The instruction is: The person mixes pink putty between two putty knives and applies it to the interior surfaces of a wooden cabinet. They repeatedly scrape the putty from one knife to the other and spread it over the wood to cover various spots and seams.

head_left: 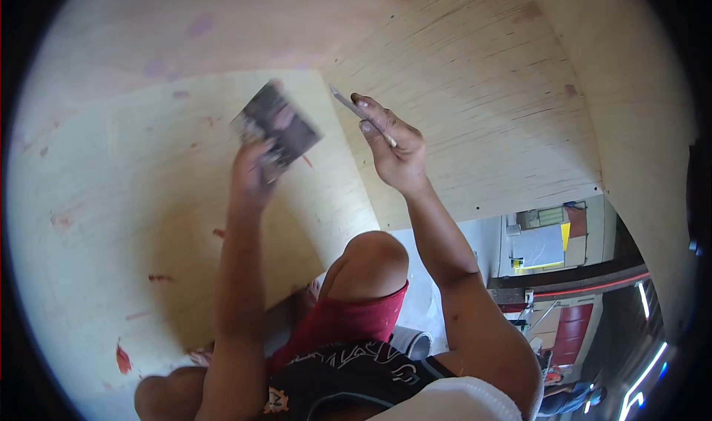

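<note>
My left hand (254, 170) is closed on the lower edge of a dark, stained rectangular plate (297, 130), which is blurred by motion. A lighter reddish patch shows on the plate's face. To its right, my right hand (397, 143) pinches a slim, stick-like tool (348, 103) between thumb and fingers. The tool's narrow grey tip points up and left, near the corner where two plywood panels meet. Both hands are in front of the pale left plywood panel (111, 198) and the right plywood panel (475, 109), with a gap between plate and tool.
Reddish-brown smears (123, 359) mark the left panel. Another panel (623, 72) closes in at the far right. My bent knee (374, 261) is below the hands. A workshop with a dark beam (571, 278) and a person (567, 399) shows at lower right.
</note>
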`<state>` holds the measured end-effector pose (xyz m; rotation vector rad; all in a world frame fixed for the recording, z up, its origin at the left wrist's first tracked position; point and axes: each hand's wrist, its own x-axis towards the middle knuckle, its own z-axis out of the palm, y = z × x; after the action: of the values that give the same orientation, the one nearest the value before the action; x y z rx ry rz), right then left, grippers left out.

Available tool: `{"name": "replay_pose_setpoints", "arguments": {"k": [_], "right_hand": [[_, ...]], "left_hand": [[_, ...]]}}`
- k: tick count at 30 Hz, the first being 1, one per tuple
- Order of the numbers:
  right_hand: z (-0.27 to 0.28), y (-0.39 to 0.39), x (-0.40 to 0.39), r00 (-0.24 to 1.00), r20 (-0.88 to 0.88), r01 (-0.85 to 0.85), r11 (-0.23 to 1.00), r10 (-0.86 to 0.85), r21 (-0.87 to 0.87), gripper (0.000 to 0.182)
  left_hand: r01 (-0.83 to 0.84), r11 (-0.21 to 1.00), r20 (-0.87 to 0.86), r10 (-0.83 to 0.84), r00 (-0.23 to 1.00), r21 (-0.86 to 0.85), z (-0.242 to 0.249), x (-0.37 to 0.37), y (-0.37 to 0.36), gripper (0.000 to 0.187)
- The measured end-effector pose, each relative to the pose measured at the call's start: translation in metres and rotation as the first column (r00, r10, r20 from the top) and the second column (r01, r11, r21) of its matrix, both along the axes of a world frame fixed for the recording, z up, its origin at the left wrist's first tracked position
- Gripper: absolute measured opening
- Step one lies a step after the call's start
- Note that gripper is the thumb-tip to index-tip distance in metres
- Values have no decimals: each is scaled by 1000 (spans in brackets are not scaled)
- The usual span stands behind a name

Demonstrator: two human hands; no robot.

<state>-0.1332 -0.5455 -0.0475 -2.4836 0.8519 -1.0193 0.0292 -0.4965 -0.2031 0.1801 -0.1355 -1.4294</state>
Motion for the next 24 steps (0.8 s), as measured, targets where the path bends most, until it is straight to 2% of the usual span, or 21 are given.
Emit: {"name": "replay_pose_setpoints", "arguments": {"k": [2, 3, 4, 6, 8, 10, 12, 13, 14, 15, 16, 17, 18, 20, 22, 24], "right_hand": [[-3, 20, -1, 975, -114, -203, 975, 193, -90, 39], [-5, 24, -7, 971, -138, -220, 954, 195, -204, 43], [0, 30, -11, 971, -128, -225, 957, 203, -184, 43], [19, 37, -18, 942, -307, -246, 899, 134, -363, 47], [26, 36, -34, 933, -342, -227, 917, 109, -329, 44], [28, 36, -48, 920, -382, -216, 922, 83, -321, 42], [25, 43, -60, 983, -183, -23, 998, 11, -66, 36], [23, 57, -54, 979, 148, 114, 980, -139, 164, 28], [26, 63, -55, 980, 147, 112, 980, -136, 165, 28], [29, 67, -55, 919, 344, 35, 907, -195, 421, 26], [30, 70, -57, 811, 503, -100, 776, -299, 622, 25], [27, 73, -54, 800, 483, -63, 749, -358, 659, 23], [26, 75, -51, 795, 487, -60, 753, -360, 655, 23], [27, 80, -44, 781, 509, -135, 697, -363, 704, 22], [31, 82, -40, 772, 517, -145, 690, -370, 709, 22], [32, 83, -38, 789, 482, -80, 713, -382, 696, 23]], "left_hand": [[-56, 998, -21, 55, 998, -34, 39, -16, 3, 34], [-60, 995, 5, 60, 998, -77, 49, -15, 5, 34], [-65, 990, 30, 69, 997, -127, 56, -13, 6, 33], [-109, 987, 27, 113, 993, -114, 66, -15, 7, 33], [-135, 986, 32, 139, 990, -97, 70, -16, 15, 32], [-202, 971, -63, 196, 979, -127, 75, -13, 18, 30], [-224, 963, -76, 215, 974, -149, 83, -11, 21, 29], [-284, 945, -29, 283, 959, -163, 86, -11, 22, 27], [-341, 923, 17, 350, 937, -178, 88, -13, 23, 26], [-341, 923, 19, 350, 937, -179, 90, -15, 23, 26], [-409, 893, 58, 425, 903, -188, 92, -18, 23, 24], [-470, 859, 95, 495, 864, -202, 95, -21, 24, 22], [-464, 861, 96, 490, 867, -208, 97, -22, 25, 22], [-488, 837, 234, 541, 808, -250, 101, -26, 32, 18], [-495, 815, 275, 571, 773, -301, 101, -30, 35, 18], [-501, 793, 314, 602, 734, -348, 100, -30, 39, 18]]}}
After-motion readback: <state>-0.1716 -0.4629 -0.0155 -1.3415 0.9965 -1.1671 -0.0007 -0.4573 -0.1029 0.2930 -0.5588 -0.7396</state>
